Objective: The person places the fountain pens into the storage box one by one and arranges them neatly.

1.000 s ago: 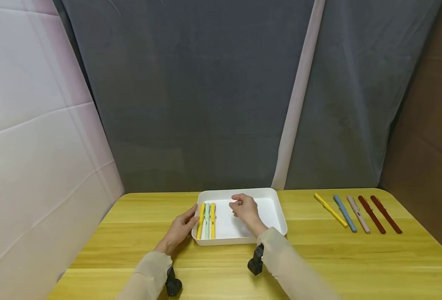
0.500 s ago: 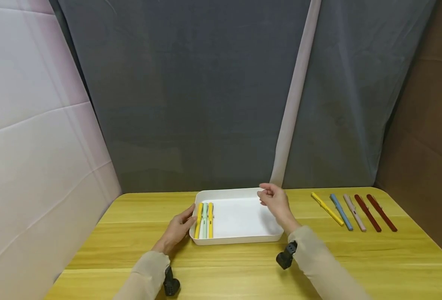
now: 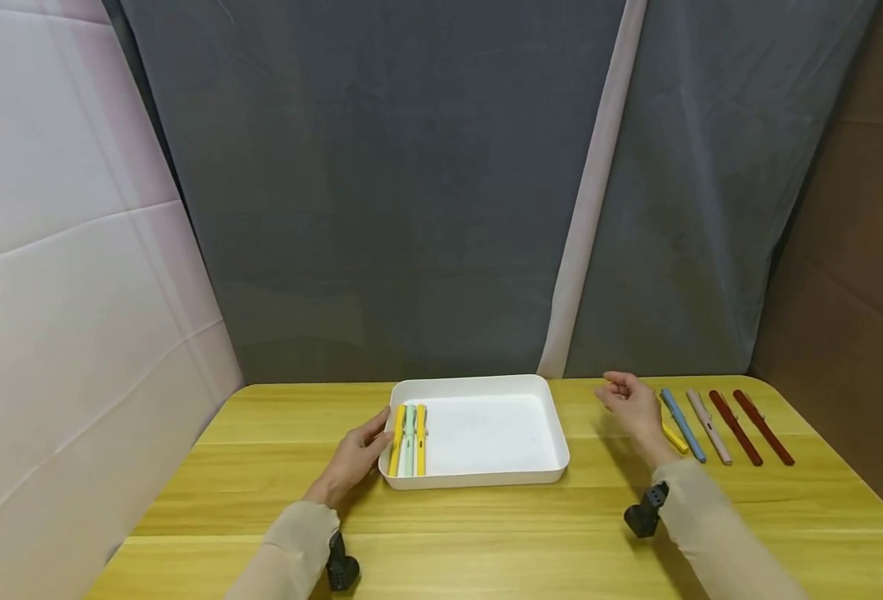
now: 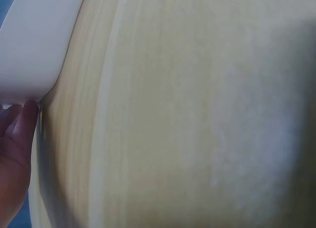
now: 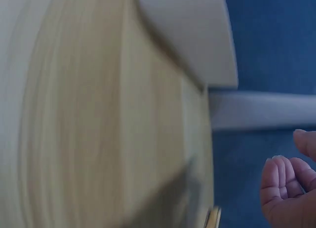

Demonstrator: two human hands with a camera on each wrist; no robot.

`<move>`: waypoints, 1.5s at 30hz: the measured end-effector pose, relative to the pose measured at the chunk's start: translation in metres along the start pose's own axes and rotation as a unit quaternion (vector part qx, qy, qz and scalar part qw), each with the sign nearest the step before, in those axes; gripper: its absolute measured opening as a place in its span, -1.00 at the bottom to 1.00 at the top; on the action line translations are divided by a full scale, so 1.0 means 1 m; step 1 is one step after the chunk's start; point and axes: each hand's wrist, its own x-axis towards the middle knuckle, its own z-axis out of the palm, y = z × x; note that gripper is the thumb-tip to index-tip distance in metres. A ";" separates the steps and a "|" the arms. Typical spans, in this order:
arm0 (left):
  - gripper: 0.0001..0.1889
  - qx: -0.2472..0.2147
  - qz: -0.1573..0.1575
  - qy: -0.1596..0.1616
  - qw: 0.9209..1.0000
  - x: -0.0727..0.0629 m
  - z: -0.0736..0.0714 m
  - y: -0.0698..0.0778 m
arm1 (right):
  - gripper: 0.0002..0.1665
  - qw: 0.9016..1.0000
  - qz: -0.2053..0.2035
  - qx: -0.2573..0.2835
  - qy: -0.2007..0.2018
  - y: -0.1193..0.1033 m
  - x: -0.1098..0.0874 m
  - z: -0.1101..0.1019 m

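Note:
In the head view my left hand (image 3: 354, 460) rests against the left side of a white tray (image 3: 479, 480), its fingertips at the wall. The left wrist view also shows fingertips (image 4: 30, 108) right at the tray's side. Inside the tray, along its left end, lie two yellow pens (image 3: 421, 442) with a mint green pen (image 3: 409, 442) between them. My right hand (image 3: 635, 415) is over the table to the right of the tray, fingers loosely bent and holding nothing. It partly covers another yellow pen (image 3: 675, 439) on the table.
Right of that pen lie a blue pen (image 3: 683, 425), a pale pinkish pen (image 3: 709, 427) and two dark red pens (image 3: 764, 427) in a slanted row. A grey curtain (image 3: 411, 208) hangs behind the wooden table (image 3: 486, 533), with a white panel (image 3: 97, 292) at the left.
My right hand has moved right, from above the tray to beside the loose yellow pen, which it now partly hides. My left hand keeps its place at the tray.

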 end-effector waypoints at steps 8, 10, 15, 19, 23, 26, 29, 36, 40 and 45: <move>-0.42 0.000 -0.014 -0.001 1.000 -0.002 -0.001 0.000 | -0.53 0.996 -0.009 -0.082 0.016 0.029 0.005 -0.027; -0.42 -0.003 -0.017 -0.002 1.000 -0.002 -0.001 0.000 | -0.52 0.996 -0.008 -0.089 0.017 0.033 0.006 -0.031; -0.42 -0.007 -0.017 0.001 1.000 -0.001 -0.001 -0.001 | -0.51 0.995 -0.009 -0.102 0.014 0.041 0.007 -0.040; -0.42 0.003 -0.018 0.006 1.000 -0.003 -0.002 -0.001 | -0.51 0.992 -0.010 -0.124 0.013 0.048 0.009 -0.043; -0.42 0.004 -0.024 0.010 1.000 -0.004 -0.002 -0.002 | -0.50 0.990 -0.019 -0.140 0.005 0.053 0.012 -0.046; -0.43 0.001 -0.021 0.012 1.000 -0.005 -0.003 -0.003 | -0.49 0.988 -0.034 -0.149 -0.006 0.053 0.014 -0.048; -0.43 0.005 -0.011 0.013 1.000 -0.005 -0.003 -0.003 | -0.47 0.987 -0.039 -0.152 -0.027 0.053 0.016 -0.052; -0.44 0.018 -0.011 0.015 1.000 -0.004 -0.004 -0.004 | -0.42 0.984 -0.024 -0.145 -0.101 0.052 0.021 -0.062; -0.44 0.024 -0.015 0.014 0.999 -0.004 -0.005 -0.003 | -0.45 0.983 -0.020 -0.136 -0.125 0.052 0.024 -0.064; -0.43 0.027 -0.023 0.014 0.999 -0.005 -0.005 -0.003 | -0.45 0.980 -0.018 -0.138 -0.142 0.054 0.025 -0.064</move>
